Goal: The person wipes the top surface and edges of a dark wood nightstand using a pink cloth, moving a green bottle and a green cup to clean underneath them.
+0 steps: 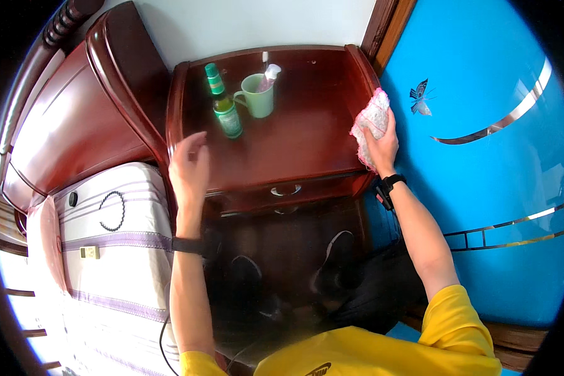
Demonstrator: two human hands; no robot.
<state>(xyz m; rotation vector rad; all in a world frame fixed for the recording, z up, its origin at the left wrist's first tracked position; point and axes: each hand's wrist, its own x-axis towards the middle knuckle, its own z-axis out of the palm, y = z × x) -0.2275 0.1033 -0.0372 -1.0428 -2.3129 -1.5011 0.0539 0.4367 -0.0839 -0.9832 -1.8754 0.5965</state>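
My right hand (383, 143) grips a white cleaning cloth (371, 122) with a pink fringed edge, thumb across its face. It presses the cloth against the right side rail of a dark red wooden nightstand (307, 138). Over the left rail of the nightstand is my left hand (190, 164), slightly blurred, with nothing in it and its fingers loosely bent and apart. A green glass bottle (227, 116) with a green cap stands on the top. Beside it is a pale green mug (259, 100) holding a toothbrush (265, 59) and a white-capped tube (270, 76).
A drawer with a metal handle (286, 190) is under the top. To the left lies a striped mattress (119, 276) with a black bead bracelet (123, 212), a small round black object (73, 199) and a small pale device (89, 252). A blue glossy panel (482, 175) borders the right.
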